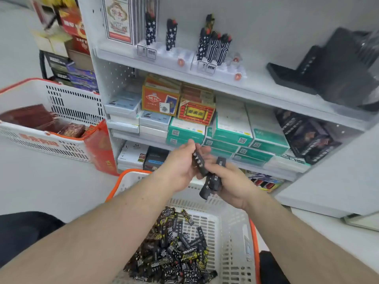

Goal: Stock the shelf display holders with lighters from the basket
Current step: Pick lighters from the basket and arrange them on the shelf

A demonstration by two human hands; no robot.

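While I crouch over the basket (231,228), my left hand (180,167) pinches one black lighter (198,163) and my right hand (231,181) clutches a small bunch (213,181), both held together so I can sort them upright, probably for the display holders (207,64) on the upper shelf (266,89).

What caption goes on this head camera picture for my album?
Both hands, left hand and right hand, hold black lighters above the basket.
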